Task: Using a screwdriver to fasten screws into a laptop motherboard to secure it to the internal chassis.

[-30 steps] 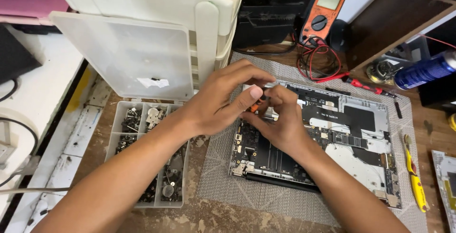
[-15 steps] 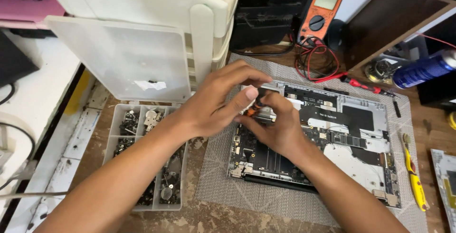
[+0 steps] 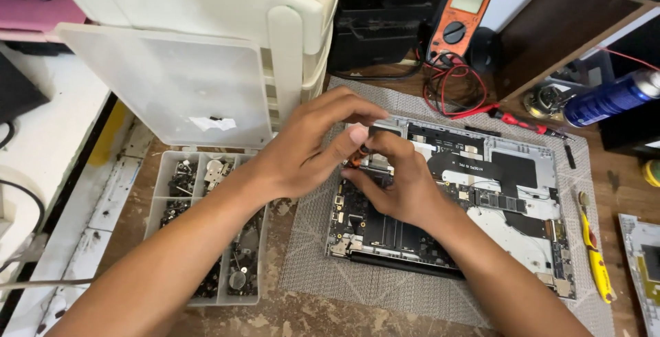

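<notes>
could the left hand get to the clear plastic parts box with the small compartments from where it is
Probably yes. The left hand is over the opened laptop's circuit board, and the clear compartmented plastic parts box sits directly beside that forearm with its lid raised, so nothing covers the compartments.

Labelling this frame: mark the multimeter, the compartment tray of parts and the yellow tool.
multimeter (image 3: 459, 13), head view, orange case by the dial
compartment tray (image 3: 157, 189), head view, left rim
yellow tool (image 3: 595, 258), head view, mid handle

Can't really see what the hands are working on

Left hand (image 3: 309, 155) and right hand (image 3: 399, 186) cover the laptop's (image 3: 481, 193) 10 o'clock corner; something small and orange (image 3: 353, 162) peeks between fingertips, too tiny to identify. Blue can (image 3: 612, 98) cut off at 2 o'clock.
</notes>
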